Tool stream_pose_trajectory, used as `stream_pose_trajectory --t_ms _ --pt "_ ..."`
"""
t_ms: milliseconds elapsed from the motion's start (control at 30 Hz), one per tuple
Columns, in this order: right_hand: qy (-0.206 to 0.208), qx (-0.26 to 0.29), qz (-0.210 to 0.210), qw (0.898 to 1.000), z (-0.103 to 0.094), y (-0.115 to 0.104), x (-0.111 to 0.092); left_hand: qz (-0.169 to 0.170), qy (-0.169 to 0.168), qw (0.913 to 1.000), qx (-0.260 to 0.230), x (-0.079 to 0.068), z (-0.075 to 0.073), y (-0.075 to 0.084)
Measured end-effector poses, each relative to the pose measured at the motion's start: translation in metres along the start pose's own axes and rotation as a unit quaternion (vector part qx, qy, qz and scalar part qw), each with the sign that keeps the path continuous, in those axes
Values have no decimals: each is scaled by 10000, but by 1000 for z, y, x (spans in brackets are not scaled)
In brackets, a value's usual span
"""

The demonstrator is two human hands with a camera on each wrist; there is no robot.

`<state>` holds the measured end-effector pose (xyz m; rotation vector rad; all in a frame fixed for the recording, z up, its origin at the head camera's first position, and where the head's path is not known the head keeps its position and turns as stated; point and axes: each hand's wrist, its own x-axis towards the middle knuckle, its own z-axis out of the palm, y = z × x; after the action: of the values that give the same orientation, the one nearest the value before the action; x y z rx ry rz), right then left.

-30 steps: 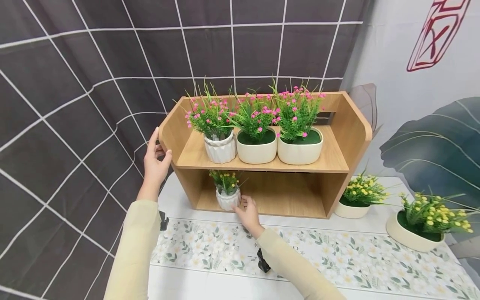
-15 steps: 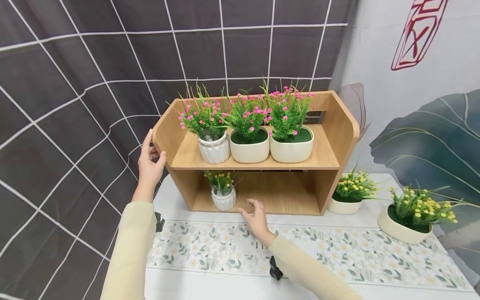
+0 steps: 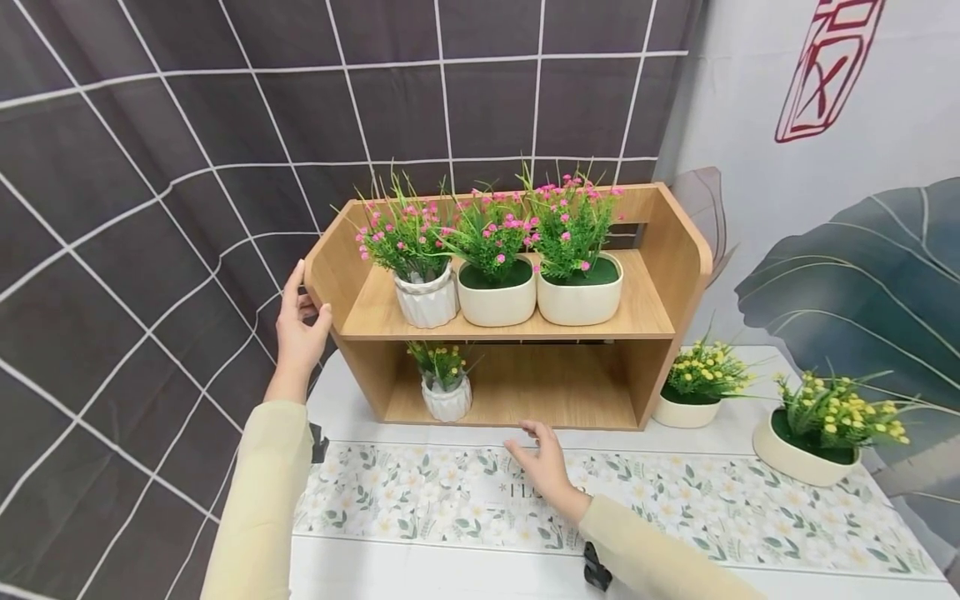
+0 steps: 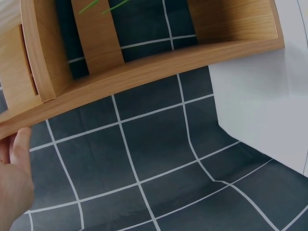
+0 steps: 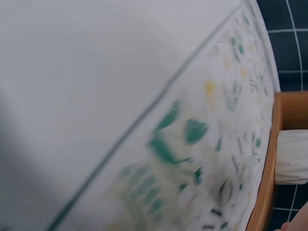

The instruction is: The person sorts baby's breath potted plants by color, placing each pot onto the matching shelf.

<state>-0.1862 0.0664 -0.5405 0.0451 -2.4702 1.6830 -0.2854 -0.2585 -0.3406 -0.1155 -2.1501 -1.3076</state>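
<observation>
A two-tier wooden shelf [image 3: 678,237] stands on the table. My left hand [image 3: 300,325] rests against the outside of its left side panel, near the upper front corner; in the left wrist view the thumb [image 4: 21,149] lies by the panel's edge. A small white ribbed pot with yellow flowers [image 3: 447,400] stands at the left of the lower tier. My right hand [image 3: 546,467] is over the floral runner in front of the shelf, fingers loosely bent, holding nothing. It is apart from the pot.
The upper tier bears a white ribbed pot [image 3: 426,302] and two cream oval pots [image 3: 497,307], all with pink flowers. Two cream pots with yellow flowers [image 3: 686,412] stand on the table right of the shelf. A dark gridded cloth [image 3: 397,100] hangs behind and at left.
My right hand has left the small yellow-flowered pot and moved right and toward me. The pot stays on the lower tier. My left hand has kept its place on the shelf.
</observation>
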Motion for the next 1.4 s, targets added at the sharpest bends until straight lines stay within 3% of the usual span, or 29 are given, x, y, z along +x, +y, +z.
stream_pose_trajectory --t_ms 333,600,933,1267,1400 --pt "-210 -270 533 9980 -34 17 -20 63 44 10000 -17 0 -1 1" --pt "-87 -443 637 9969 -60 30 -27 72 116 9999 -15 0 -2 0" --pt "276 -358 761 9961 -95 43 -28 47 -43 10000 14 -1 -1 3" --pt "457 -459 1059 9923 -131 51 -33 22 -39 10000 -66 0 -1 2" --pt "442 -396 1397 9884 -144 56 -33 -29 -98 9999 -79 -1 -2 2"
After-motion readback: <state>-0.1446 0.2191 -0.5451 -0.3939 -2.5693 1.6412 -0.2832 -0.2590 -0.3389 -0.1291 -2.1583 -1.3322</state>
